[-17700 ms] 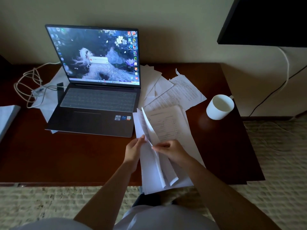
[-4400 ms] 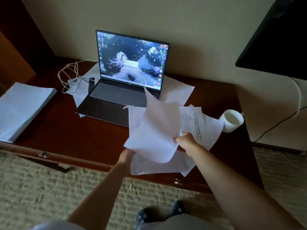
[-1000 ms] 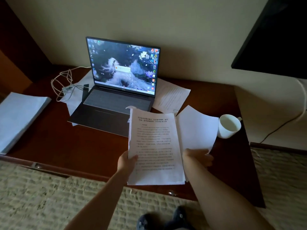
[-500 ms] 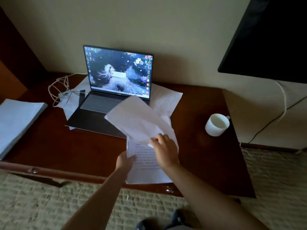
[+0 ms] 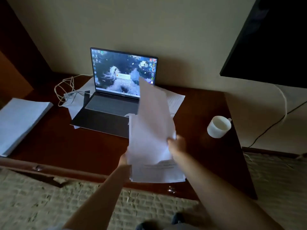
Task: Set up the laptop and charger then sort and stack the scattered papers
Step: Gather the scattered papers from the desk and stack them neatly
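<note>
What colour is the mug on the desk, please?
White, seen in the head view: the mug.

One laptop [image 5: 114, 97] is sitting open; one mug [image 5: 219, 126] is standing; two hands, left [image 5: 123, 159] and right [image 5: 177, 144], are showing; one side paper pile [image 5: 20, 120] is lying.

Open lit laptop [image 5: 116, 90]; raised white sheet [image 5: 152, 113] over paper stack [image 5: 157, 173]

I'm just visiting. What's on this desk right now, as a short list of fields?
laptop: open, screen lit, at the back of the desk
cable: white, coiled left of the laptop
loose sheet: lifted, blurred, held by the right hand
paper stack: at the front edge, left hand at its side, mostly hidden
second pile: far left
mug: white, right side
</note>
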